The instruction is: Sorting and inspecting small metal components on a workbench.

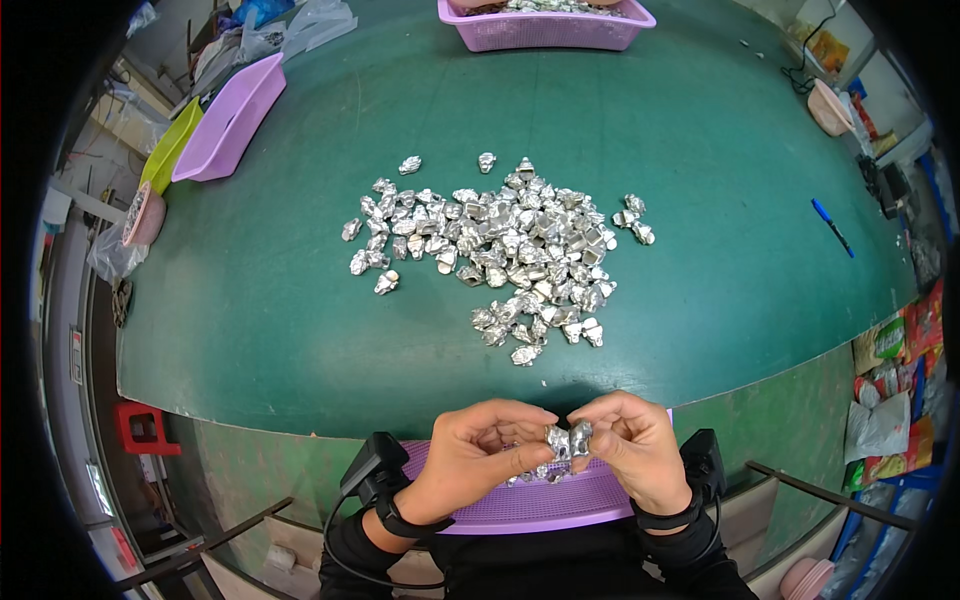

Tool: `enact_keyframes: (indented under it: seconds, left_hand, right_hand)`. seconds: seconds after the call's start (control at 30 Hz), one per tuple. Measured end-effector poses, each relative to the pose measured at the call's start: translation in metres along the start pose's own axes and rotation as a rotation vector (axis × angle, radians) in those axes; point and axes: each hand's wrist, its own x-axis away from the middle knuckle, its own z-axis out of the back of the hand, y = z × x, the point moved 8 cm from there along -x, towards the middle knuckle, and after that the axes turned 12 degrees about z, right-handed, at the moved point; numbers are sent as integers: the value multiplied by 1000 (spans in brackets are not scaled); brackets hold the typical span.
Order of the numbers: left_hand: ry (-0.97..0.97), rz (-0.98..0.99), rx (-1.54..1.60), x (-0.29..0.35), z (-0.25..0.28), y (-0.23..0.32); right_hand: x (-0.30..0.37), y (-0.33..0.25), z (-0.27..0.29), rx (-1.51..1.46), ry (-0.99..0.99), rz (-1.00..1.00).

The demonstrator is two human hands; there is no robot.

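One hand, the left hand [470, 450], pinches a silver piece [557, 441] between thumb and fingers, above a purple basket [560, 516] with loose pieces [545, 475] in it. Just to the right, a second silver piece [581, 437] is pinched by the right hand [640, 455] (whether the two touch, I cannot tell). Either could slip, being small and apparently smooth, and drop among lookalikes, hard to pick out again.

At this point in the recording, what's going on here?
A person's left hand and right hand hold what look like two small, shiny silver metal pieces, close together, above a purple mesh plastic basket with similar pieces in it. Beyond, a loose heap of silver pieces lies on the green tabletop.
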Motion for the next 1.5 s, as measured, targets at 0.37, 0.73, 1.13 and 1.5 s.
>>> enact_keyframes:
  seconds: [0.37, 0.73, 1.13, 1.5]
  left_hand:
    - [391, -271, -1036, -10, 14, 41]
    - [308, -360, -1024, -18, 4, 34]
    - [-82, 118, 174, -11, 0, -3]
    - [-31, 2, 139, -7, -1, -2]
  right_hand:
    - [-25, -52, 20, 1289, 213, 464]
    - [-26, -36, 27, 954, 124, 396]
    - [-6, -25, -3, 206, -70, 282]
    - [-1, -24, 3, 47, 33, 229]
